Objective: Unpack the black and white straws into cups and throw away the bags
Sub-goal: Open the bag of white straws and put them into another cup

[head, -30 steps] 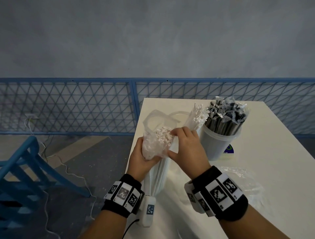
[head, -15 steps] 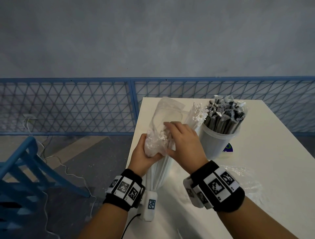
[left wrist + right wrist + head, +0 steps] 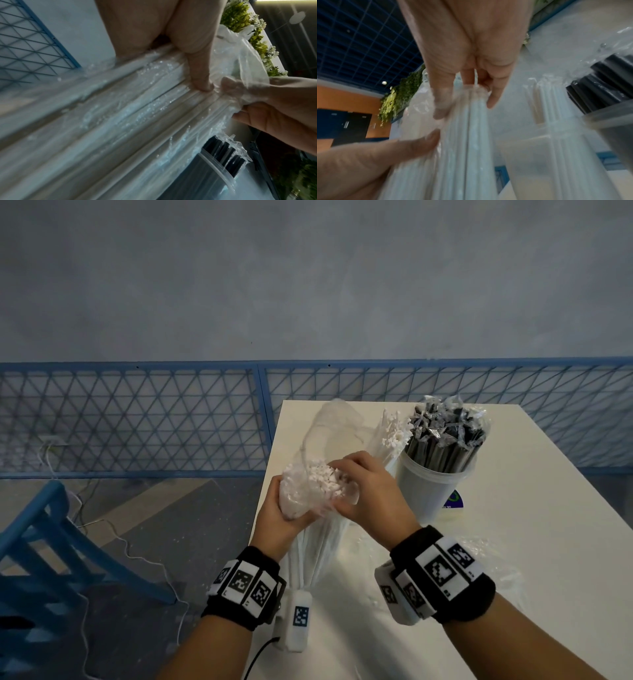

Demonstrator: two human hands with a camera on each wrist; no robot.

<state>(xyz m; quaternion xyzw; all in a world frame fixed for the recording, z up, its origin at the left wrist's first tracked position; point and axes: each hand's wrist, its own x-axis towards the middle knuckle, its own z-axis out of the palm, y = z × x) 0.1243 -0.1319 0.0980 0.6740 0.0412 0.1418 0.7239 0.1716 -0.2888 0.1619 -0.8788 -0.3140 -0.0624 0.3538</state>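
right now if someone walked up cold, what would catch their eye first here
Most likely the two hands at the table's near left edge: the left hand grips a clear bag of white straws while the right hand pinches at its open top. Just behind, to the right, a translucent cup bristles with black straws.

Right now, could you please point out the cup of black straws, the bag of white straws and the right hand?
cup of black straws [image 3: 426, 491], head view, side wall.
bag of white straws [image 3: 294, 494], head view, bunched top.
right hand [image 3: 371, 494], head view, back.
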